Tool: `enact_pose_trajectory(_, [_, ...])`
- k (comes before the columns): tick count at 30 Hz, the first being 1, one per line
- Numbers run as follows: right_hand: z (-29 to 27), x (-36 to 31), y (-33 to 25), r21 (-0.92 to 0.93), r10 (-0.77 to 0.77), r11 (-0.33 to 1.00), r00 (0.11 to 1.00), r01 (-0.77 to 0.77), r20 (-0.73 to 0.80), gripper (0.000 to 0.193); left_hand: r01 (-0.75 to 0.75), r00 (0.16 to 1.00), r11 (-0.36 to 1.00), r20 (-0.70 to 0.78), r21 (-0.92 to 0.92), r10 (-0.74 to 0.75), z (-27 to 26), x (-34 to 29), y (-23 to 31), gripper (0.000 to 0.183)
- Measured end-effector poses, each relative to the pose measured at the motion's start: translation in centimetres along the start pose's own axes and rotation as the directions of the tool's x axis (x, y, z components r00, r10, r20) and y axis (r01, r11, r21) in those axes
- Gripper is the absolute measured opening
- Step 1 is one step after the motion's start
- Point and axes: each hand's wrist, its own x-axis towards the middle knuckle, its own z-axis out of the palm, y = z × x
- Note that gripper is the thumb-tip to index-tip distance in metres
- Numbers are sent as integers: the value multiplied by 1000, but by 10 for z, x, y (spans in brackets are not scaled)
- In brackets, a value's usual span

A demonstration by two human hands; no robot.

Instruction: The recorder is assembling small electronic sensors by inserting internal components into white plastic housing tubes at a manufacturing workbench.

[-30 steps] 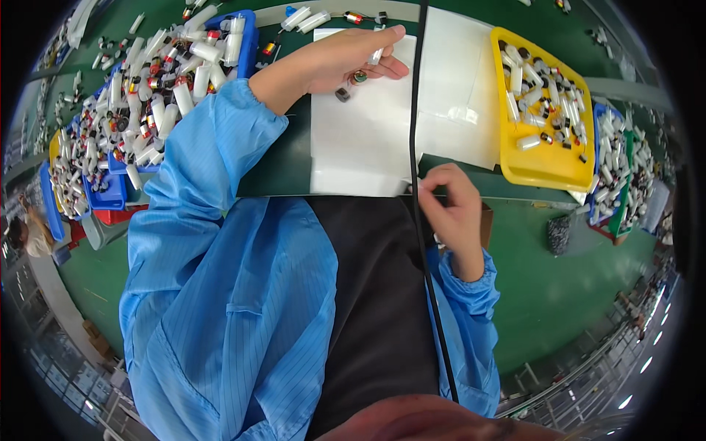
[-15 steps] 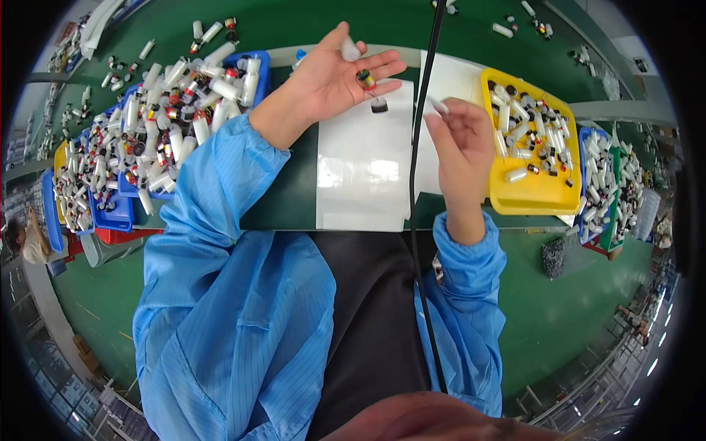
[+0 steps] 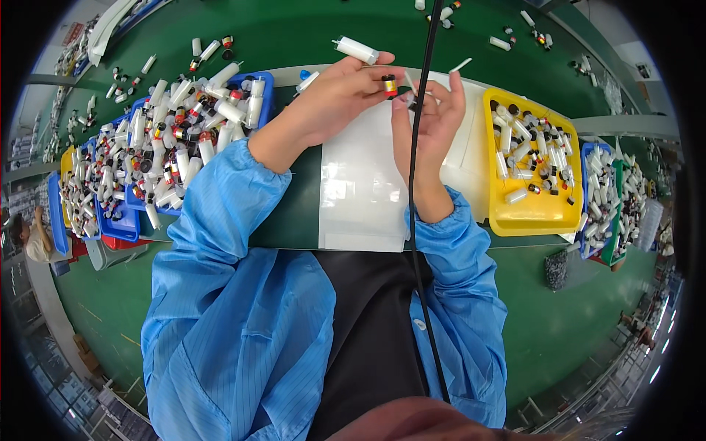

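My left hand (image 3: 323, 103), raised over the far edge of the white sheet (image 3: 360, 198), holds a white cylindrical bottle (image 3: 357, 50) between thumb and index finger. At its fingertips is a small black cap with a yellow and red band (image 3: 389, 86). Close beside it, my right hand (image 3: 434, 132) has its thumb by that cap. A thin white stick (image 3: 461, 65) juts from the right hand's raised fingers. Between the hands there is a second thin white piece (image 3: 409, 81) and something dark, partly hidden by the black cable (image 3: 416, 176).
Blue trays (image 3: 268, 95) heaped with white bottles and banded caps stand on the left. On the right lies a yellow tray (image 3: 533, 220) with fewer such parts, then a blue and a green tray (image 3: 616, 173). Loose bottles (image 3: 209, 50) lie on the green bench top.
My left hand has turned from palm-up and open to gripping the bottle and cap. My right hand has moved left to meet it. The bottle now points outward.
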Motion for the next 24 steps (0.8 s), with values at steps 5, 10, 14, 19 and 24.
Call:
enact_pose_trajectory(5, [-6, -1, 4, -205, -135, 969, 991, 135, 13, 82, 1, 999, 977, -36, 214, 7, -4, 1, -5, 46])
enact_pose_trajectory(10, [-5, -1, -4, -207, -168, 963, 985, 171, 33, 81, -169, 985, 968, -15, 185, 174, -5, 5, -2, 43])
enact_pose_trajectory(14, [-12, 8, 2, -35, -157, 987, 986, 156, -50, 77, -218, 975, 944, 20, 250, 220, -8, 7, -2, 37])
enact_pose_trajectory(19, [-19, 17, -4, 238, -24, 971, 999, 33, -40, 75, -223, 975, 905, 85, 363, 206, -3, 3, -1, 34])
enact_pose_trajectory(24, [-15, 18, 0, 186, -45, 981, 999, 46, -9, 79, -219, 976, 889, 90, 403, 199, -3, 2, -4, 34])
